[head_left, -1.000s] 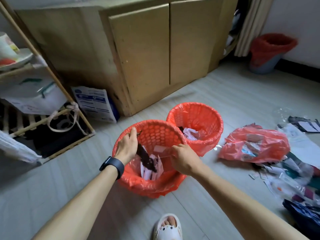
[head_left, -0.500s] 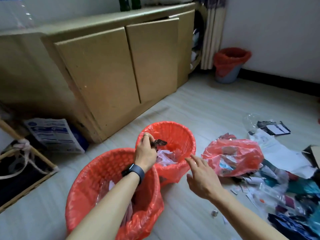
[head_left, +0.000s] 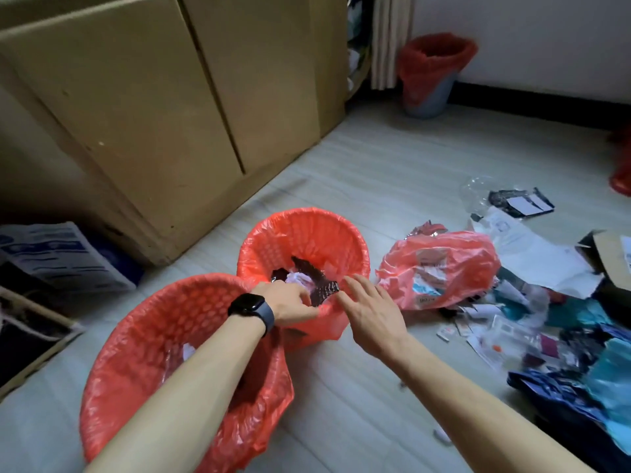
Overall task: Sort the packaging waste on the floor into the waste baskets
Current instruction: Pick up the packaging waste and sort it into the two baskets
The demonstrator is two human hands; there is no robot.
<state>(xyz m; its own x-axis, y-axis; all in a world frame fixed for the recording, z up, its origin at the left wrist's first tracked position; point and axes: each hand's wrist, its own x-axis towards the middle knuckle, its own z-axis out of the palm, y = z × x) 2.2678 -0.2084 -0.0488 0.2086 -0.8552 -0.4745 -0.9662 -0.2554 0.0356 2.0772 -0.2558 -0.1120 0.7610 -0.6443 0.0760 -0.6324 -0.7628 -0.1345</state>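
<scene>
Left hand curls at far basket rim, grip unclear; right hand released.

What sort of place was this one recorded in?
Most likely a room in a home. A low wooden cabinet stands along the wall, a curtain hangs in the corner beside a lined bin, and red-lined waste baskets sit on a pale plank floor.

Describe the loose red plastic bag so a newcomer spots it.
Start at the tan wooden cabinet. Before it stands the farther red-lined mesh waste basket; right of it lies the crumpled red plastic bag. Unlike the baskets, it slumps shapeless, printed packaging showing through.
</scene>
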